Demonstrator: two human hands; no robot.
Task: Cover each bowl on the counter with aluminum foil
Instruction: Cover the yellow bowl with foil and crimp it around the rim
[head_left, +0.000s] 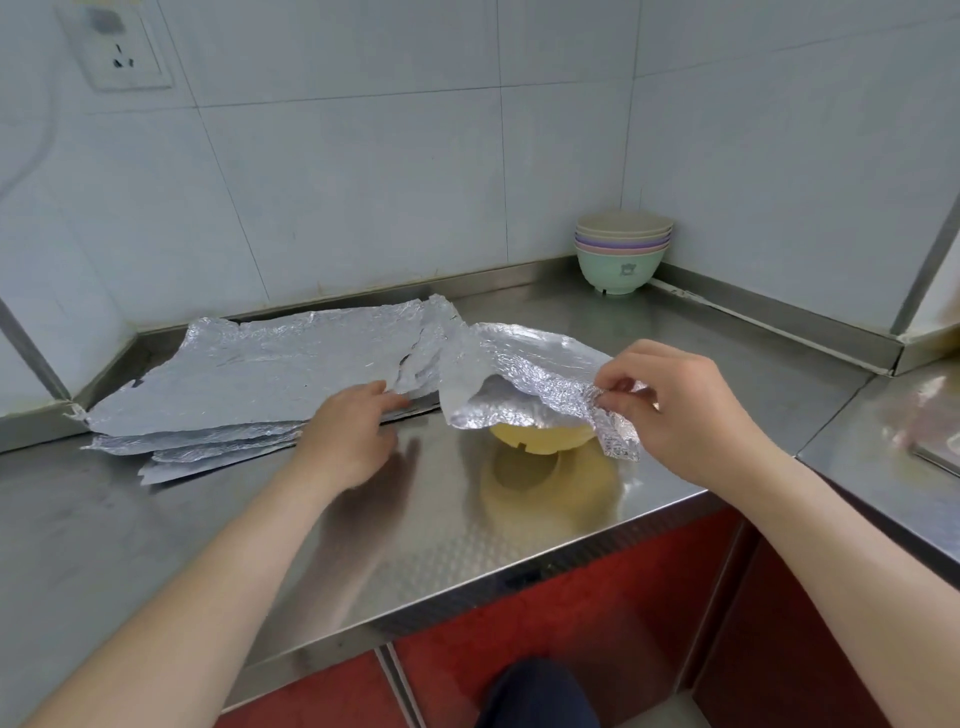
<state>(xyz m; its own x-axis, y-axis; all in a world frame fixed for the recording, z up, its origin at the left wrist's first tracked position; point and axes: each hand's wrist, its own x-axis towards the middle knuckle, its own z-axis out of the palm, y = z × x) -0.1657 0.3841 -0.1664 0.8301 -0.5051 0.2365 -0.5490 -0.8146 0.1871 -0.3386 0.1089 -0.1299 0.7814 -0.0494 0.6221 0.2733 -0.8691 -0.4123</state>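
A yellow bowl (540, 439) stands on the steel counter (441, 519), mostly hidden under a crinkled foil sheet (524, 364) draped over it. My right hand (680, 405) pinches that sheet's near right edge between thumb and fingers. A stack of flat foil sheets (260, 374) lies to the left. My left hand (353, 436) rests with straight fingers on the stack's right edge, fingertips tucked under an upper sheet. Several stacked bowls (621, 254), green at the bottom, sit in the far corner.
Tiled walls close the counter at the back and right. A wall socket (122, 57) is at upper left. A second steel surface (893, 457) adjoins on the right. Red cabinet fronts (597, 623) run below the counter's front edge.
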